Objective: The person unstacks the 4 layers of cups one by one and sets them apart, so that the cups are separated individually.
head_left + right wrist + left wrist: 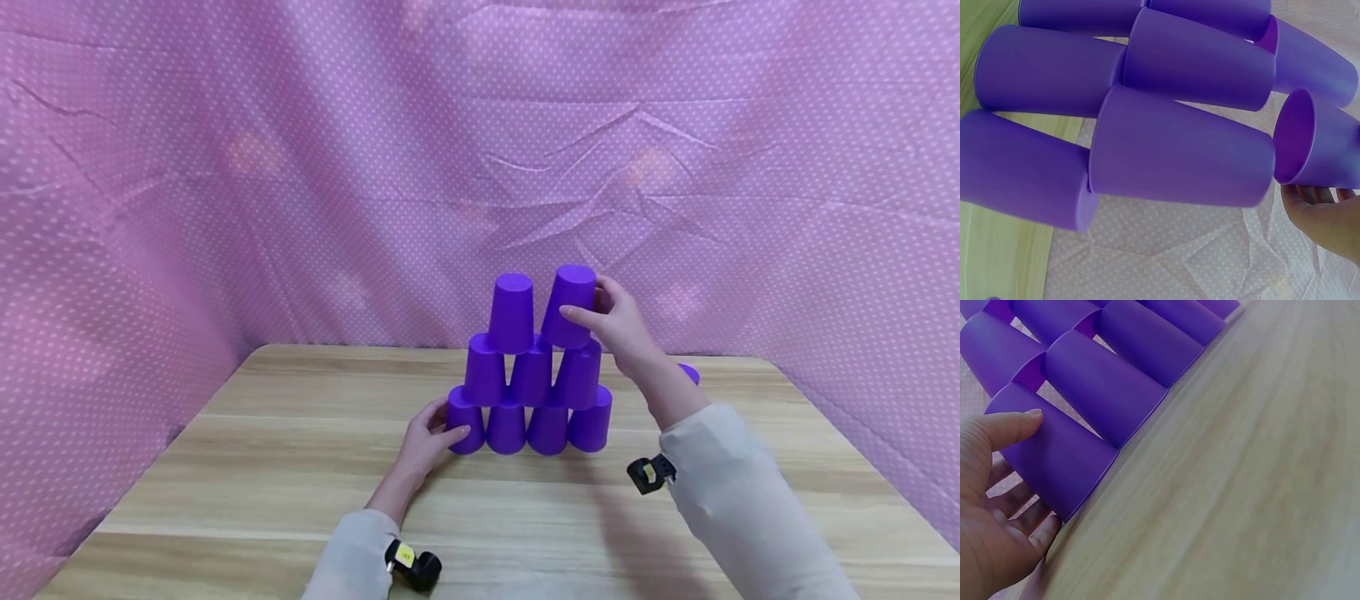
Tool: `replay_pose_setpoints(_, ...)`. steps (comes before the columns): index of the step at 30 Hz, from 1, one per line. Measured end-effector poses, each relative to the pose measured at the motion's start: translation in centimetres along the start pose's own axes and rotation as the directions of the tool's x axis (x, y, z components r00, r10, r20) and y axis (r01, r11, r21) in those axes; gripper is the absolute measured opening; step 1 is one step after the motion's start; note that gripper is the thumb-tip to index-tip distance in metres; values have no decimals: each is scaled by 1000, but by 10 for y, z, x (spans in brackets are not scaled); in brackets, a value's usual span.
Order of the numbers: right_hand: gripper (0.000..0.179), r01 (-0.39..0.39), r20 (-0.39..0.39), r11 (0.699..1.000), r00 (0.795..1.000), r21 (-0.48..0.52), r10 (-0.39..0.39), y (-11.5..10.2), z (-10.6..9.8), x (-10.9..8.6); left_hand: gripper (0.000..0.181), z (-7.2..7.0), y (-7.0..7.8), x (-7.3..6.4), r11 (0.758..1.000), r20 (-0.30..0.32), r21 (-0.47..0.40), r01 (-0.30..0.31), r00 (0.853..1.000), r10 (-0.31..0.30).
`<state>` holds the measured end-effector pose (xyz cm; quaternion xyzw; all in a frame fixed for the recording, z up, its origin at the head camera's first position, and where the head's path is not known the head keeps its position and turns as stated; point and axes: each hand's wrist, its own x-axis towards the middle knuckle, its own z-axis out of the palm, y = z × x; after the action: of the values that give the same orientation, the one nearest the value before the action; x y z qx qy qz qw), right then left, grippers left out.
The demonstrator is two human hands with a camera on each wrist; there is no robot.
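Purple upside-down cups form a stack: several in the bottom row (547, 432), three in the middle row (532, 375), and one upper cup (512, 317) at the left of the third level. My right hand (618, 325) grips another purple cup (568, 304), thumb in front and fingers behind. That cup is slightly tilted, its mouth facing down just over the right-hand middle-row cups; the right wrist view shows its open rim (1294, 137). At the stack's lower left, my left hand (422, 442) holds the end cup (1060, 456) of the bottom row between thumb and fingers.
Part of one more purple cup (690, 372) shows behind my right forearm. The stack stands on a light wooden table (300, 450). Pink dotted cloth (375, 167) hangs behind and at both sides. Each sleeve cuff carries a small black camera (649, 473).
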<state>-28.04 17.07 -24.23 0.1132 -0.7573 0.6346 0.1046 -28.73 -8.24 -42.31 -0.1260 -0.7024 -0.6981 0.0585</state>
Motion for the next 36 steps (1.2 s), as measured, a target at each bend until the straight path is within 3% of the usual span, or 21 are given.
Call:
replay_pose_setpoints(6, 60, 39, -19, 999, 999, -9, -39, -4, -11, -5, 52, 3, 17, -5, 999, 7, -24, 39, 999, -39)
replay_pose_setpoints(14, 64, 59, -35, 997, 998, -47, -60, -10, -34, -16, 52, 2, -2, 1, 1000, -9, 13, 22, 1000, -22)
replay_pose_setpoints(22, 67, 38, -90, 991, 995, -126, -49, 1, -63, -24, 53, 2, -5, 1, 998, -27, 39, 41, 999, -40)
replay_pose_setpoints(30, 42, 57, -150, 997, 987, -48, -64, 15, -82, -30, 55, 1, 7, -3, 997, 4, 7, 73, 997, -73)
replay_pose_setpoints(36, 35, 65, -174, 998, 983, 0, -64, 24, -96, -38, 55, 1, -4, 0, 998, -2, 6, 63, 998, -63)
